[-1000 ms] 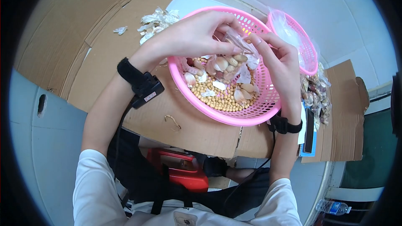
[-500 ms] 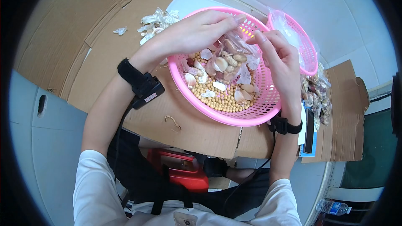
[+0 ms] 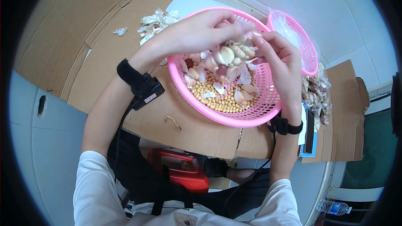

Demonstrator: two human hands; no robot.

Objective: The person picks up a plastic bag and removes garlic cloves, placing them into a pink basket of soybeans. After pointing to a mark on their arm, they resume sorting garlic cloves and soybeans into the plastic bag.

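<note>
While the head view is looking down over the worktop [image 3: 190, 136], the left hand [image 3: 215, 29] is holding the clear bag [image 3: 238, 52] near its gathered top, its grip apparently pinching the plastic, though motion is blurring the fingertips. Against half a second ago, the bag is riding slightly higher and nearer the right hand [image 3: 276, 52], its garlic cloves and peanuts are turning a different side to the camera, and the left thumb is lying across the top rather than reaching past it. That is probably leaving the filled end hanging freer, with the handling centring on the upper end. The right hand is bringing thumb and fingers close together beside the bag's edge; whether they are pinching the plastic, I cannot tell. Below, the pink basket [image 3: 234, 121] is holding beans [image 3: 226, 104], loose garlic cloves [image 3: 240, 97] and scraps of skin, and the bag is hanging over it. Beyond the left forearm, papery skins [image 3: 159, 19] are lying heaped, while filled bags [image 3: 318, 100] are sitting past the right wrist, near a smaller pink basket [image 3: 309, 72].
</note>
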